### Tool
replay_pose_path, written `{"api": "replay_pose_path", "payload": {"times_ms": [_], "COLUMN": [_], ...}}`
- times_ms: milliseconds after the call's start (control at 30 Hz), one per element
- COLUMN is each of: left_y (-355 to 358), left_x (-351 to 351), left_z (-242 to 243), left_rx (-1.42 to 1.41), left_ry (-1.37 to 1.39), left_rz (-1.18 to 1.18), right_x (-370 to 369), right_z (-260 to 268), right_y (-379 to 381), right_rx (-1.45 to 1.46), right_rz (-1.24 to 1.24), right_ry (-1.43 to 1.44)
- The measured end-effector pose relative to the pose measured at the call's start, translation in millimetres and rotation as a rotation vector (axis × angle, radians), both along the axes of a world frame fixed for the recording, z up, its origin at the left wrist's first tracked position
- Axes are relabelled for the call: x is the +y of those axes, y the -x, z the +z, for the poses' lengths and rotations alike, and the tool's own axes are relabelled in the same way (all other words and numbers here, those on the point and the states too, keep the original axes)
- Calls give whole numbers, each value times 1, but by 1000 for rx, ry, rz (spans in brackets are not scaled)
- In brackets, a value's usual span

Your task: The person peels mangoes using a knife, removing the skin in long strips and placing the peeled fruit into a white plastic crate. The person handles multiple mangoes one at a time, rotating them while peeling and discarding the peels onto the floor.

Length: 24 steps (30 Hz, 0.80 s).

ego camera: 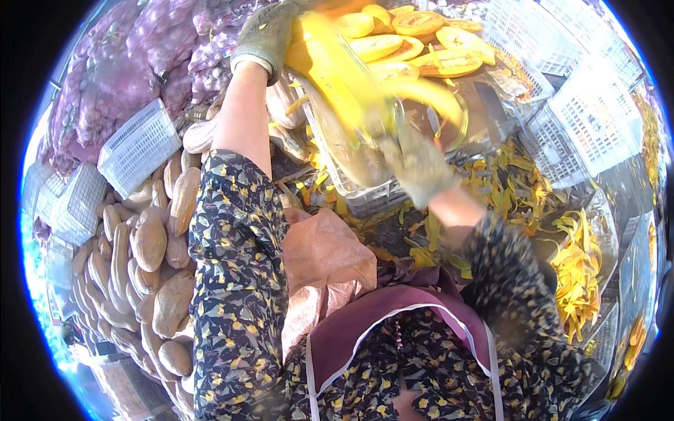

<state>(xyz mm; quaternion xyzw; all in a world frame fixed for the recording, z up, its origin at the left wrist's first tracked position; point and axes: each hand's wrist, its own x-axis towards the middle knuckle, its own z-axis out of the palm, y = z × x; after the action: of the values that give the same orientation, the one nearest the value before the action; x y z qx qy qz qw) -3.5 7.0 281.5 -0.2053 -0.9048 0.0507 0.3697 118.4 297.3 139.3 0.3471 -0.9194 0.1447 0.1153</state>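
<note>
My left hand [263,37], in a grey-green work glove, grips the upper end of a long pumpkin [331,68] with bright yellow flesh bared along its upper side. The pumpkin slants toward me over an upturned-looking plastic crate [363,197]. My right hand [421,163], also gloved, is blurred by motion at the pumpkin's near end. Its fingers close around a peeling tool [395,113], too blurred to make out its shape. A yellow strip of peel [429,97] curls off to the right of the tool.
Halved pumpkins [447,63] lie cut face up beyond the crate. Whole tan pumpkins [150,239] are heaped at left, below purple mesh sacks [116,79] and a white basket [139,147]. Peelings [505,184] litter the ground. White plastic baskets [595,116] stand at right, near bagged peelings [576,273].
</note>
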Motion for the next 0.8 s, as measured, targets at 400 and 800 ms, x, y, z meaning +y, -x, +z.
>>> {"api": "replay_pose_path", "payload": {"times_ms": [400,800], "left_y": [1,7], "left_x": [34,16], "left_z": [12,17], "left_rx": [-187,-133], "left_ry": [64,197], "left_rz": [167,291], "right_x": [11,27], "right_z": [55,-151], "right_y": [3,-61], "right_rx": [411,-169], "right_rz": [-2,-183], "right_ry": [-23,19]}}
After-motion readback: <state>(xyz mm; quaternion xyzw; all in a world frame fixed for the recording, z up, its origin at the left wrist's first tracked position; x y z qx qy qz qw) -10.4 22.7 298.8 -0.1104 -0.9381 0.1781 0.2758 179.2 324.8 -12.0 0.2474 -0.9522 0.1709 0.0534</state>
